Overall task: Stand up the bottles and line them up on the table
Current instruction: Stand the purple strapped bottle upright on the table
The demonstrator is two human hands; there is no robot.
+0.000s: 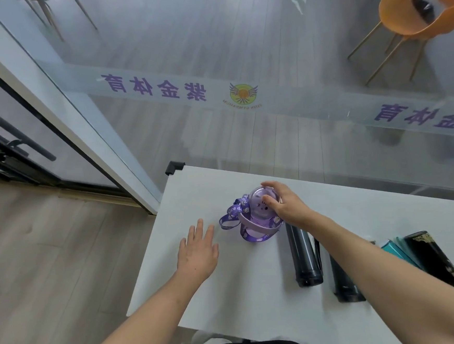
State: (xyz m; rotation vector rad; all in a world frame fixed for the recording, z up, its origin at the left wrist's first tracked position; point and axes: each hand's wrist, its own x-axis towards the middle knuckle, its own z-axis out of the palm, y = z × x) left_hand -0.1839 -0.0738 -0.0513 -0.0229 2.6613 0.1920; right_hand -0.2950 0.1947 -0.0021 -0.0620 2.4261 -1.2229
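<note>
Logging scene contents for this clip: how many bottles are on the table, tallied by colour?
Purple bottle, upright, right hand on its lid: 1
Black bottles, lying: 3
Teal bottle, lying, partly hidden: 1
Total: 5, plus unclear items cut off at the right edge.

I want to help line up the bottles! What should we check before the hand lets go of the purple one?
1. Purple bottle standing upright on the table: ok.
2. Right hand has hold of its lid: ok, fingers curl over the top.
3. Strap clear of the base: cannot tell, it loops around the bottle.
4. Left hand out of the way: ok, open and flat beside it.
5. Dark bottles standing: not ok, lying on their sides.
6. Room left for a row: ok, bare table in front.
</note>
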